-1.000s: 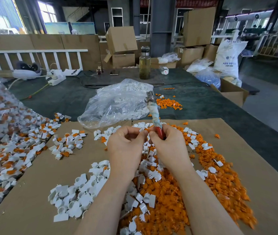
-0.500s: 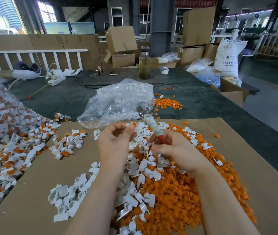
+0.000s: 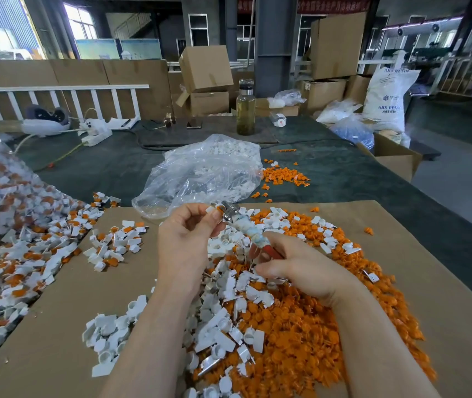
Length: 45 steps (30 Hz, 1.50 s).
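Left hand (image 3: 189, 245) pinches a small white and orange piece (image 3: 216, 209) in the middle of the frame. Right hand (image 3: 303, 272) grips a taped tool (image 3: 250, 232), its metal head just beside that piece, over the pile (image 3: 301, 334) on the surface (image 3: 56, 326). At the upper right, a white sack (image 3: 384, 99) reads "ABS RESIN".

Left hand (image 3: 184, 242) and right hand (image 3: 301, 272) close together, fingers (image 3: 272, 272) curled.

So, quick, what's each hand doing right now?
Left hand: pinches a small white-and-orange part.
Right hand: grips the red-handled tool.
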{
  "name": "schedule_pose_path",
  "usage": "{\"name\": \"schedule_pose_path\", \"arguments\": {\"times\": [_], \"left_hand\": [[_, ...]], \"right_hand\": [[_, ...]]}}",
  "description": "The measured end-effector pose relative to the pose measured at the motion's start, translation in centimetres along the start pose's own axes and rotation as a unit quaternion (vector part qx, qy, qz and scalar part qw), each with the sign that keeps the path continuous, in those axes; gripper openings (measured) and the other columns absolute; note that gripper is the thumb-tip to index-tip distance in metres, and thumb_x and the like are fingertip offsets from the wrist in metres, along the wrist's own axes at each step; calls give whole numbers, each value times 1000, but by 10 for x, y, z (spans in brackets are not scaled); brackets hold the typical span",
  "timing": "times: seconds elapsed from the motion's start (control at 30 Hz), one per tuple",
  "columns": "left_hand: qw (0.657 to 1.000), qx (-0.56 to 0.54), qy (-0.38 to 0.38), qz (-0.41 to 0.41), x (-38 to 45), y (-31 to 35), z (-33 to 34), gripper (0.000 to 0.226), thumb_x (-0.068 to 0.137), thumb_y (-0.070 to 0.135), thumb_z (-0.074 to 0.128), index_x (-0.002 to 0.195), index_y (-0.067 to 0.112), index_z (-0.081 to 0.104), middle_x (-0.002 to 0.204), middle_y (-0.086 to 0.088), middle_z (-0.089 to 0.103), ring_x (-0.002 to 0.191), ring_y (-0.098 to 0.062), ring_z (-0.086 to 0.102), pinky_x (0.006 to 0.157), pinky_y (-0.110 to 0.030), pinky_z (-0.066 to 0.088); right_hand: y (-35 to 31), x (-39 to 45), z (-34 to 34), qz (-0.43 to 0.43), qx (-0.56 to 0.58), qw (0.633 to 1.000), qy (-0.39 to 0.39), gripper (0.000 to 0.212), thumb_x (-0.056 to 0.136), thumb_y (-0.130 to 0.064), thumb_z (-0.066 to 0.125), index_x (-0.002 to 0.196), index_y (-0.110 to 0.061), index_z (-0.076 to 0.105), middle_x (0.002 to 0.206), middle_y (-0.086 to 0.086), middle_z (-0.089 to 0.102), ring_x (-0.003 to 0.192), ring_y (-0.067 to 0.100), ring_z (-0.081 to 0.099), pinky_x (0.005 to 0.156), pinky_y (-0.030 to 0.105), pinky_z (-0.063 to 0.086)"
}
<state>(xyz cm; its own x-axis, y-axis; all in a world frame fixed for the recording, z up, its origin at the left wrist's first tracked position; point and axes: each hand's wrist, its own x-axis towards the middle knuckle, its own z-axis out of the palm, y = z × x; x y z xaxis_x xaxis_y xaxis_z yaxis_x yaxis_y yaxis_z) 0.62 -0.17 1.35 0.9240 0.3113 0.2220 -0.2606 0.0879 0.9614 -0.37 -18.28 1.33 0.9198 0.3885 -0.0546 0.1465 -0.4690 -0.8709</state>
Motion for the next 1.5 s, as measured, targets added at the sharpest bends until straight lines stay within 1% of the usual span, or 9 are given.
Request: {"name": "schedule_pose_path", "arguments": {"times": [0.13, 0.27, 0.5, 0.63, 0.87, 1.07, 1.17, 1.37, 1.5], "left_hand": [[1000, -3, 3, -2, 0, -1, 0, 6, 90, 4, 68, 88, 9, 69, 70, 4, 70, 66, -8, 68, 68, -18, 56], [1000, -9, 6, -8, 1, -3, 0, 7, 90, 3, 67, 88, 9, 69, 68, 7, 70, 64, -7, 66, 67, -17, 55], [999, -34, 7, -24, 2, -2, 0, 5, 90, 2, 66, 90, 6, 69, 65, 7, 69, 60, -5, 65, 65, -17, 56], [988, -104, 4, -110, 4, 0, -2, 4, 89, 3, 68, 88, 7, 68, 73, 1, 74, 67, -10, 71, 66, -21, 58], [888, -294, 203, -289, 23, 0, -39, 17, 97, 7, 59, 112, 0, 63, 85, -14, 77, 76, -17, 76, 64, -26, 62], [782, -454, 319, -283, 32, -2, -74, 34, 103, 8, 48, 136, 7, 52, 93, -13, 73, 72, -17, 76, 57, -28, 61], [758, -492, 348, -252, 33, -1, -79, 33, 103, 10, 48, 135, 5, 53, 96, -13, 73, 73, -18, 76, 61, -28, 62], [763, -516, 342, -185, 30, -1, -86, 34, 103, 9, 44, 136, 7, 53, 112, -14, 66, 93, -19, 73, 77, -31, 62], [885, -300, 253, -252, 27, 7, -73, 10, 96, 11, 61, 105, 14, 65, 100, -4, 74, 84, -9, 73, 66, -20, 59]], "right_hand": [[4, 3, 2, -6, 8, 1000, -2, 14, 85, -4, 61, 95, -13, 61, 63, -20, 57, 62, 10, 49, 62, 33, 43], [3, 5, 6, -11, 25, 1000, 8, 21, 75, -6, 54, 86, -22, 61, 61, -16, 54, 57, 10, 49, 56, 30, 47], [2, 7, 8, -23, -38, 998, 34, 31, 83, 1, 54, 80, -29, 59, 65, -29, 61, 58, -4, 57, 58, 22, 49], [4, 8, 9, -31, -71, 995, 56, 26, 85, -6, 58, 80, -31, 54, 70, -12, 61, 58, 1, 55, 56, 24, 44], [14, 13, 3, 6, -111, 972, 207, 14, 91, -25, 60, 78, -23, 58, 72, -2, 63, 60, 8, 60, 57, 33, 50], [32, 17, -5, 71, -144, 953, 257, 5, 92, -29, 56, 87, -29, 55, 76, -7, 61, 63, 11, 58, 53, 28, 40], [37, 17, -8, 102, -176, 943, 263, 7, 92, -26, 53, 87, -31, 51, 76, -7, 59, 64, 13, 58, 51, 27, 38], [39, 17, -9, 133, -263, 919, 261, 7, 93, -27, 51, 87, -27, 54, 74, -8, 58, 61, 9, 57, 47, 23, 37], [40, 16, -5, 145, -328, 902, 242, 7, 92, -35, 56, 96, -28, 56, 82, -9, 55, 73, 11, 56, 54, 25, 43]]}}
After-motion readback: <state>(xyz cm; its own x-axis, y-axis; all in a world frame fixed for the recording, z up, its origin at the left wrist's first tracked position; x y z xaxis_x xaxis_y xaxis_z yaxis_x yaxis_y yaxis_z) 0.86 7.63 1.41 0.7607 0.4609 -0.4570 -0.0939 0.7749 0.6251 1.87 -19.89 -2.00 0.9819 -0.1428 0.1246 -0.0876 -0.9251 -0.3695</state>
